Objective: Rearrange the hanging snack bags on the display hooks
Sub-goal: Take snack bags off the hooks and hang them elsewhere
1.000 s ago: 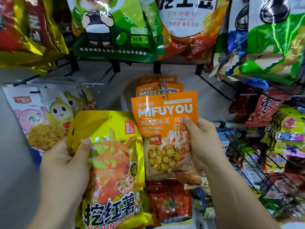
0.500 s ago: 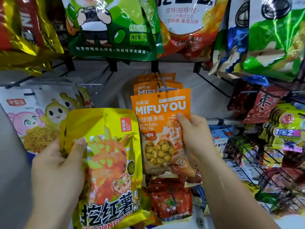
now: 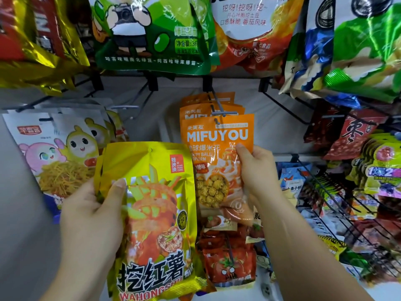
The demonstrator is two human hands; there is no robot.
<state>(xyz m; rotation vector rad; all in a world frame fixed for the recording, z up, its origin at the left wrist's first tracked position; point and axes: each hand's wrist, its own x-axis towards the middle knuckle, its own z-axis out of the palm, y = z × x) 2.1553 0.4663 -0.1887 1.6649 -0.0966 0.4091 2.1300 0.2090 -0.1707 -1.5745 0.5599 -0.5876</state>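
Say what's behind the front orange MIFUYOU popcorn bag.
More orange MIFUYOU bags hang on a grey wire hook; only their tops show. The front orange popcorn bag, pinched by the right hand, covers the rest.

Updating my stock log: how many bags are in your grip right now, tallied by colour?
yellow bag, in the left hand: 1 (edges behind it hint at more, count unclear)
orange MIFUYOU bag, in the right hand: 1
Total: 2 plainly seen
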